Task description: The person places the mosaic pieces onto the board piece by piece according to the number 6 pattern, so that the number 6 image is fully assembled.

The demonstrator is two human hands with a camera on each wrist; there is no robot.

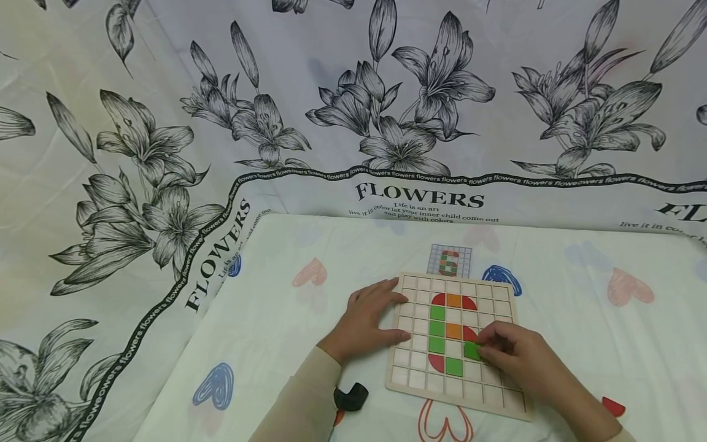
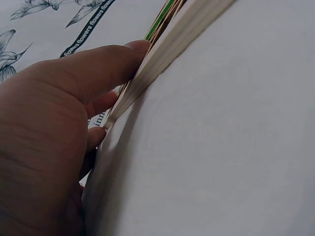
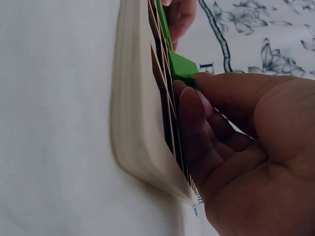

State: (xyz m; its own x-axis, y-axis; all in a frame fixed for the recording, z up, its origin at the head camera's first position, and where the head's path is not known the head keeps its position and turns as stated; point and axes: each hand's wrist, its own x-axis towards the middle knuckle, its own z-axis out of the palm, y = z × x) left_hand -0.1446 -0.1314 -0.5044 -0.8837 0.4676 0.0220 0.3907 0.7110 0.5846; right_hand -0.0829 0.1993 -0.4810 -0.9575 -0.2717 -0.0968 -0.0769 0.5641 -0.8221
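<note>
A square wooden grid board (image 1: 414,368) lies on the table cloth with red, orange and green tiles in some cells. My left hand (image 1: 364,320) rests at its left edge, thumb and fingers spread, the thumb (image 2: 115,61) touching the board's side. Between thumb and fingers, my right hand (image 1: 519,356) pinches a green square tile (image 3: 182,66), which stands tilted over the grid. That green tile (image 1: 471,350) is just below a red quarter-round tile (image 1: 469,333). An orange tile (image 1: 454,331) and another green tile (image 1: 454,367) sit in nearby cells.
Behind the board lies a small pattern card (image 1: 434,261) showing a coloured figure on a grid. A red piece (image 1: 613,406) lies right of my right forearm. A black object (image 1: 351,398) is beside my left sleeve. Flower-printed fabric (image 1: 331,141) rises behind the table.
</note>
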